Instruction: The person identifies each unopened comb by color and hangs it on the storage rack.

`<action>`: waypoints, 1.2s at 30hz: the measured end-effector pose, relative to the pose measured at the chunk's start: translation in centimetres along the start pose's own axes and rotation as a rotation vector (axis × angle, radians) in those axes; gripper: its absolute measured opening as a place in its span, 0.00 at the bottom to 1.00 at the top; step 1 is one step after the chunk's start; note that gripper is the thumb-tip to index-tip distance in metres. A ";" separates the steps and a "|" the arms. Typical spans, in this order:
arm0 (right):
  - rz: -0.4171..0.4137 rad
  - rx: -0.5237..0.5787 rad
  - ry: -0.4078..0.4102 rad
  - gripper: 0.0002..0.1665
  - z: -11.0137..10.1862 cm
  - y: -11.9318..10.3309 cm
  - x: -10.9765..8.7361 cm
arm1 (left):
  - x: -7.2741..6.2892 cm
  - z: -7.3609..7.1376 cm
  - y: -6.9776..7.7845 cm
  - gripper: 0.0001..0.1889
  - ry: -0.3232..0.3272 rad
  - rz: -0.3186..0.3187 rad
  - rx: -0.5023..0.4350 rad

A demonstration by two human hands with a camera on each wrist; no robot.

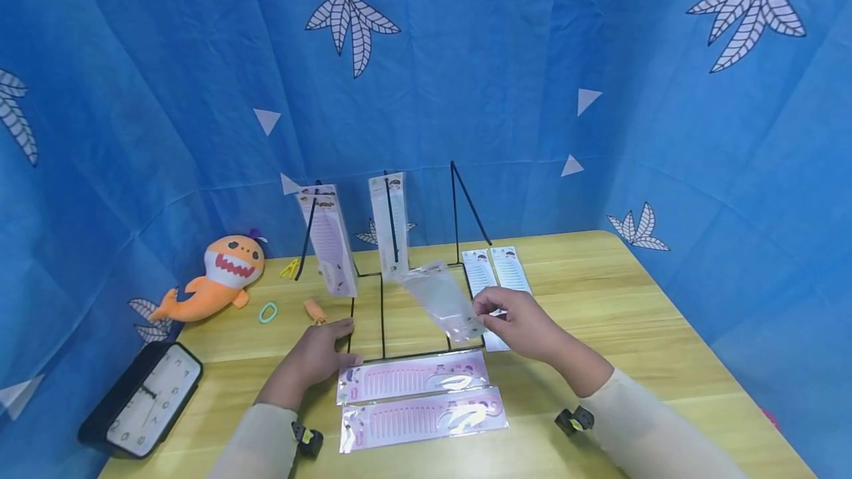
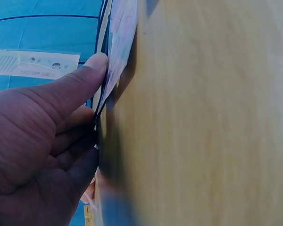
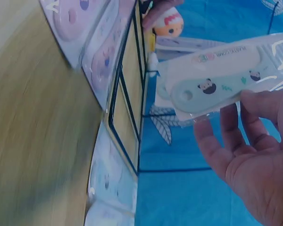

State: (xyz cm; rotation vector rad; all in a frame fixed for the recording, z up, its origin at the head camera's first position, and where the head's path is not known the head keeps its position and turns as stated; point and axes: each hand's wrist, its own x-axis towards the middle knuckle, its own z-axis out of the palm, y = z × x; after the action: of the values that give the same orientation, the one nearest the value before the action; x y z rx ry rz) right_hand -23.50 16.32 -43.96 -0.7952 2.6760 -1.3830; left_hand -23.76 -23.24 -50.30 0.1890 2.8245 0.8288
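Observation:
My right hand (image 1: 522,322) pinches the lower end of a comb in a clear bag (image 1: 441,303), tilted above the black wire rack (image 1: 382,316). The right wrist view shows this comb (image 3: 203,96) as pale green with small cartoon faces, thumb and fingertips at its edge. At the rack's front left corner, my left hand (image 1: 309,361) grips the wire between thumb and fingers. Bagged pink combs (image 1: 326,239) hang on the rack's left hook, and a pale bagged comb (image 1: 389,228) on the middle one. The right hook (image 1: 455,198) carries nothing.
Two bagged pink combs (image 1: 422,412) lie before the rack. Pale bagged combs (image 1: 509,268) lie at its right. To the left are an orange shark plush (image 1: 222,276), a clock (image 1: 153,401), a teal ring (image 1: 268,312), a yellow clip (image 1: 290,269) and a small orange item (image 1: 314,310).

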 end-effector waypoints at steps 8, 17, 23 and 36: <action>0.024 0.014 0.026 0.12 1.7 -0.7 1.2 | 0.0 0.0 0.2 0.37 -0.003 -0.004 -0.004; 0.093 0.013 0.023 0.10 2.4 -0.2 1.3 | 0.2 -0.1 0.2 0.38 -0.007 -0.019 -0.009; 0.107 0.076 0.045 0.07 3.4 0.4 1.8 | 0.0 -0.2 0.4 0.38 -0.010 -0.033 -0.018; 0.174 0.263 0.165 0.05 5.5 -0.4 5.4 | 0.0 0.0 0.1 0.38 -0.001 -0.013 -0.014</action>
State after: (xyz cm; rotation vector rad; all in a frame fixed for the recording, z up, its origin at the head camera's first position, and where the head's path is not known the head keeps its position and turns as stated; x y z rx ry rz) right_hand -26.62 9.57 -45.88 -0.4319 2.5232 -1.7714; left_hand -23.78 -23.19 -50.26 0.1691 2.8147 0.8455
